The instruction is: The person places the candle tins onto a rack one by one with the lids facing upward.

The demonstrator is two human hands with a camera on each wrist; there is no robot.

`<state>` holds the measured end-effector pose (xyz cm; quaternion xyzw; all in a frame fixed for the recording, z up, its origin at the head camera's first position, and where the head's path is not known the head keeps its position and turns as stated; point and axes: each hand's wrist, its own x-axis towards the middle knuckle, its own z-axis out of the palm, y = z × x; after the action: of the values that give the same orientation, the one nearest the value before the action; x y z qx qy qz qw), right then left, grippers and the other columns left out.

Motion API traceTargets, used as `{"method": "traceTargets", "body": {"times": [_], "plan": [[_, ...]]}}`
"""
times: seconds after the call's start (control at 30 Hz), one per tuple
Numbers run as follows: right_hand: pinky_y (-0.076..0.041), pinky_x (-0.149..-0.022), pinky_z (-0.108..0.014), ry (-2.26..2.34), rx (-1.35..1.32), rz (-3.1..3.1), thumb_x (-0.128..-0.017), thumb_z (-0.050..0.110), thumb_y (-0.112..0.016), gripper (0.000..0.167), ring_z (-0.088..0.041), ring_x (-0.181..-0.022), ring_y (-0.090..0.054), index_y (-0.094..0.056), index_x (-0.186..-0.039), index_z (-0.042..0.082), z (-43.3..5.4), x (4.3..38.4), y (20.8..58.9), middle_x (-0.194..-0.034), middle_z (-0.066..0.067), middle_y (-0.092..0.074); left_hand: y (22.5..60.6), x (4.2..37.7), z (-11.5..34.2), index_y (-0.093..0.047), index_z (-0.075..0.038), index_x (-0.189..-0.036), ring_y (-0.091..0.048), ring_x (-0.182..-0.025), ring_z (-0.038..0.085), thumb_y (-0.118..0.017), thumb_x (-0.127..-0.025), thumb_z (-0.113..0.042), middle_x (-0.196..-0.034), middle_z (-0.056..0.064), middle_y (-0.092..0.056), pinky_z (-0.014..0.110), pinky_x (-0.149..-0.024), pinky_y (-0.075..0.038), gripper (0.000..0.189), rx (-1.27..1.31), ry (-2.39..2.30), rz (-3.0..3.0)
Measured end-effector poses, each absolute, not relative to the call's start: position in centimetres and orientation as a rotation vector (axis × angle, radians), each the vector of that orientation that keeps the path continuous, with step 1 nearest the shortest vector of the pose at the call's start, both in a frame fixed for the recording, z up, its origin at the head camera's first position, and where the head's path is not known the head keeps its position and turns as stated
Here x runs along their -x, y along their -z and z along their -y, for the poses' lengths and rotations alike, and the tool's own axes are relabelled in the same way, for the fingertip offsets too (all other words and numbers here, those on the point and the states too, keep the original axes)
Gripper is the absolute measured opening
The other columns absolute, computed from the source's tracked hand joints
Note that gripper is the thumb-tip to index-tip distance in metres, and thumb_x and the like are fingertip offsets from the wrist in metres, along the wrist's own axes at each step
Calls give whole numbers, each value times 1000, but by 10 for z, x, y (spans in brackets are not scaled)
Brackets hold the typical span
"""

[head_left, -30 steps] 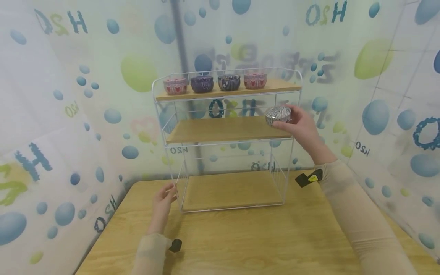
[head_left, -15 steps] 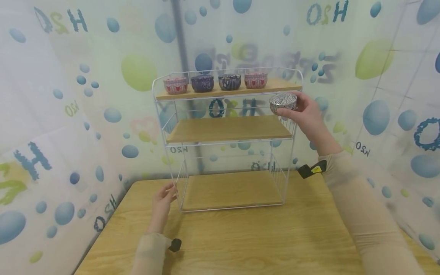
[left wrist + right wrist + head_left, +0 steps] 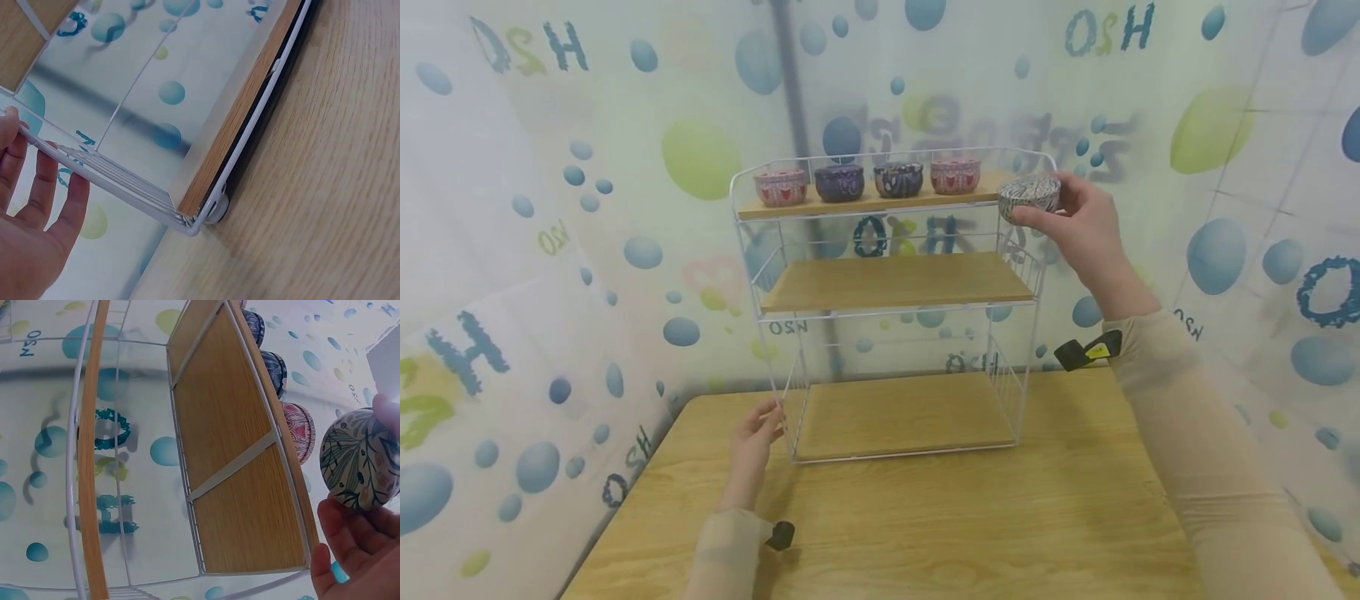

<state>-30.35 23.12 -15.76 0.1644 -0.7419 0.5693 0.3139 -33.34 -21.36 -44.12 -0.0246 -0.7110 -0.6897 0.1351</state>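
My right hand (image 3: 1090, 233) grips a round black-and-white patterned tin (image 3: 1028, 197) between thumb and fingers, at the right end of the rack's top shelf. In the right wrist view, leaves and stems show on the tin's round face (image 3: 361, 460), apart from the shelf. My left hand (image 3: 756, 442) holds the lower left upright of the white wire shelf rack (image 3: 895, 282); in the left wrist view, its thumb and fingers pinch the white wire (image 3: 112, 192). Along the top shelf stand a pink tin (image 3: 781, 189), a purple tin (image 3: 840, 184), a navy tin (image 3: 898, 180) and a red-and-pink tin (image 3: 956, 177).
The rack has three wooden shelves; its bottom shelf (image 3: 906, 414) rests low on the wooden table (image 3: 917, 525). A curtain (image 3: 700, 158) printed with blue and green bubbles surrounds the table at the back and sides.
My right hand has raised the black-and-white tin from middle-shelf height up to the top shelf's right end, moving slightly right. My left hand has stayed on the upright.
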Motion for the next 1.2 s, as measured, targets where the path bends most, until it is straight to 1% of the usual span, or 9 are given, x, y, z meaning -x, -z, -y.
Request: {"method": "traceTargets", "body": {"times": [0.17,0.23,0.37,0.47,0.6,0.73,0.83,1.0,1.2], "plan": [[-45,-64,-20,-1444,-360,1956,-79,26,-82,51,-11,-83,-54,-62,-123,9,-232,306,153,-96,5,-62,442,333,213,-55,2,-129,-58,-108,19,-57,-99,-17,-117,1,-60,30,-93,-52,36,66,1979,2067],[-44,-65,-21,-1407,-326,1952,-78,28,-82,51,-10,-86,-51,-63,-122,10,-232,307,151,-95,6,-60,443,334,214,-55,2,-129,-57,-109,21,-57,-99,-17,-117,1,-60,31,-93,-52,36,68,1974,2063],[-40,-68,-23,-1370,-274,1945,-77,31,-82,50,-8,-90,-47,-65,-119,11,-233,309,147,-93,7,-58,445,334,214,-54,3,-129,-54,-115,32,-57,-99,-18,-117,1,-60,28,-91,-53,37,76,1964,2063],[-39,-69,-23,-1372,-253,1952,-77,33,-82,53,-8,-90,-45,-64,-121,9,-233,310,144,-92,7,-56,445,334,215,-55,2,-129,-53,-116,33,-57,-99,-17,-116,1,-60,26,-90,-53,36,77,1969,2054],[-40,-67,-23,-1389,-242,1974,-78,35,-82,58,-9,-88,-45,-61,-126,9,-233,311,140,-92,6,-56,445,335,215,-55,3,-128,-57,-110,24,-57,-99,-16,-115,0,-61,26,-89,-53,35,80,1967,2043],[-41,-64,-22,-1368,-226,2011,-77,38,-81,60,-11,-82,-47,-61,-125,9,-231,312,138,-92,6,-57,446,335,215,-55,5,-126,-59,-102,15,-58,-98,-17,-112,-1,-61,24,-87,-54,36,88,1955,2037],[-42,-62,-23,-1308,-199,2043,-77,41,-81,61,-12,-77,-47,-62,-124,9,-227,313,137,-91,6,-58,445,335,214,-55,6,-126,-59,-100,12,-59,-98,-17,-113,0,-61,24,-87,-54,37,96,1955,2036],[-40,-61,-25,-1215,-164,2066,-77,47,-79,66,-12,-75,-46,-61,-127,8,-224,315,135,-86,6,-55,443,334,213,-56,3,-127,-59,-101,10,-58,-98,-16,-115,0,-62,25,-89,-53,35,85,1975,2033],[-38,-62,-26,-1159,-133,2087,-77,53,-76,74,-11,-74,-44,-57,-134,9,-224,319,134,-86,7,-52,442,334,213,-55,1,-129,-59,-103,11,-57,-99,-15,-116,0,-60,30,-93,-52,34,63,1995,2041]]}}
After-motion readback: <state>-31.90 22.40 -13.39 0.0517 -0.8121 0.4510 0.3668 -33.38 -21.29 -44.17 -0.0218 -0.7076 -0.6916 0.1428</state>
